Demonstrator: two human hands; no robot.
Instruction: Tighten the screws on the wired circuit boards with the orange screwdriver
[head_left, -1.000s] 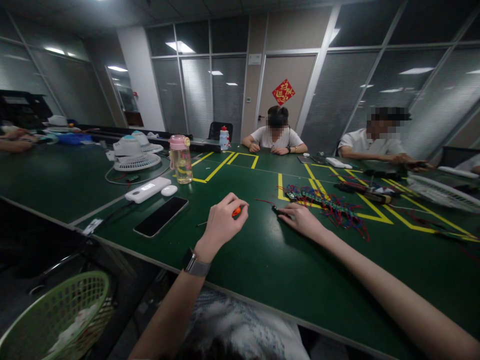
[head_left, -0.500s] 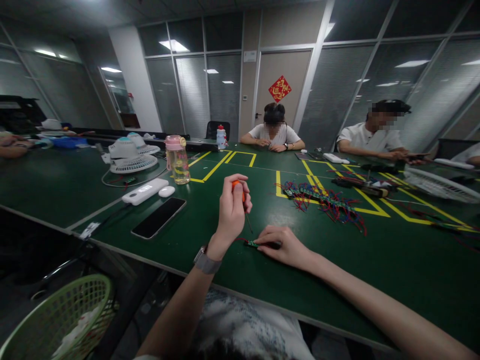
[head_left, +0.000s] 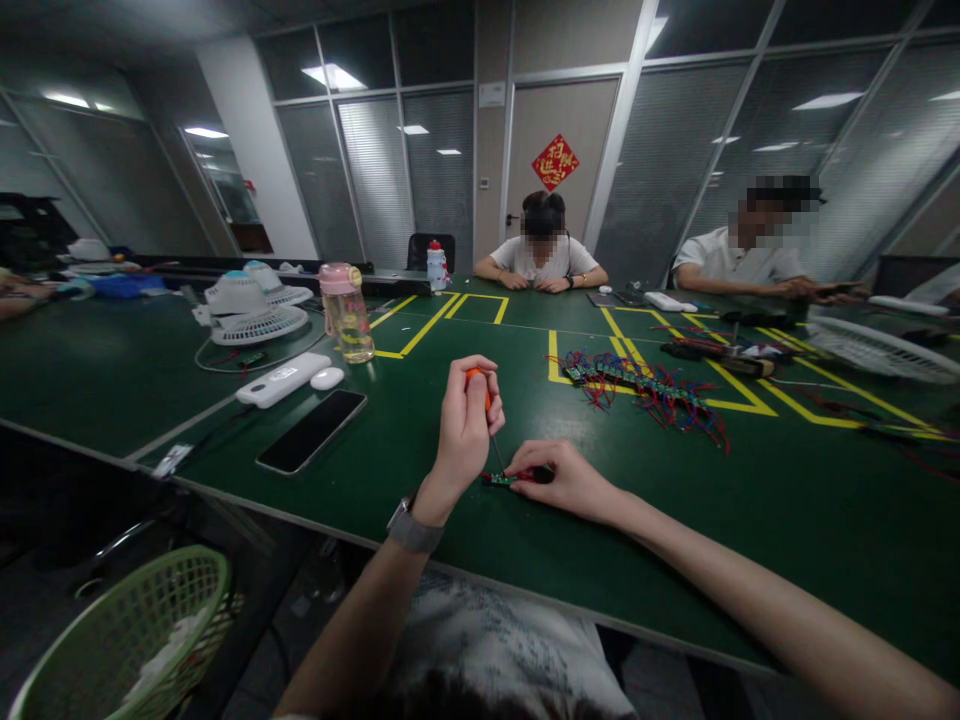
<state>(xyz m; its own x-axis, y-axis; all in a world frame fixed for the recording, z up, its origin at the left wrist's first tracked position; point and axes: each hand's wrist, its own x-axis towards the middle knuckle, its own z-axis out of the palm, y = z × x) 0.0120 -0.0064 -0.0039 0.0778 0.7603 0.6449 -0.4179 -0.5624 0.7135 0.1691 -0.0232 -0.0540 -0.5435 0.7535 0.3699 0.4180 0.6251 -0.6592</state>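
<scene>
At the frame's center, the left hand (head_left: 463, 428) grips a screwdriver (head_left: 497, 452) whose tip could skid if the right hand (head_left: 568, 480), pinching the circuit board (head_left: 496, 480), lets it shift.

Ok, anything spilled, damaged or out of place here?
Nothing looks spilled or damaged: the pink-lidded bottle stands upright. Only the row of circuit boards beyond the right hand looks messy, red and blue wires splaying outward.

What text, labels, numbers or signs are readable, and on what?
"招财进宝", apparently: gold on red diamond-shaped sign, beige door.
Too small: label on long white plastic device; any text on white rectangular wall plate.
Too blurred: any print on clear pink-lidded bottle.
</scene>
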